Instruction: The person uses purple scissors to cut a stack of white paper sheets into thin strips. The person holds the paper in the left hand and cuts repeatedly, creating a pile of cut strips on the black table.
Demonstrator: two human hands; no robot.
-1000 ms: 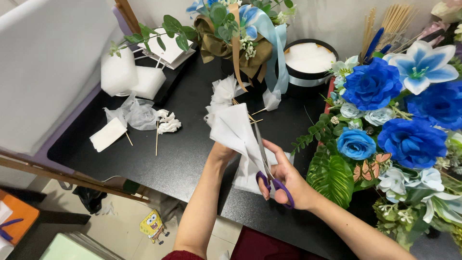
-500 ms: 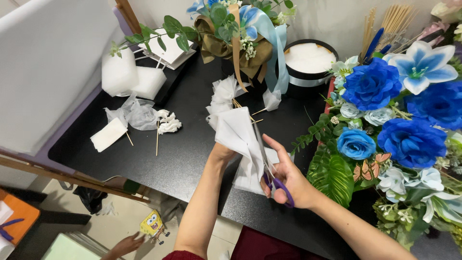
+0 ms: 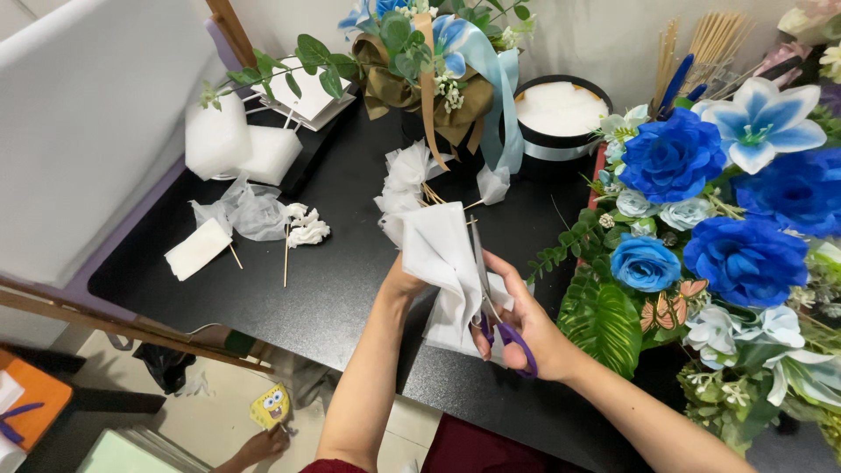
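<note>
Since a moment ago the purple-handled scissors [image 3: 495, 302] have crept farther up the folded white tissue sheet [image 3: 441, 254], held above the black desk [image 3: 324, 280]. Left hand [image 3: 400, 282] pinches its crumpled base; right hand [image 3: 526, 328] clasps the scissors.

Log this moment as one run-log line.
left hand: holds white paper | right hand: purple-handled scissors, blades on the paper | surface: black table

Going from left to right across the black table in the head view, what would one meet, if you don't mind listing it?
White foam blocks → crumpled clear plastic → white fabric held by the left hand → scissors in the right hand → green fern leaf → blue roses.
</note>
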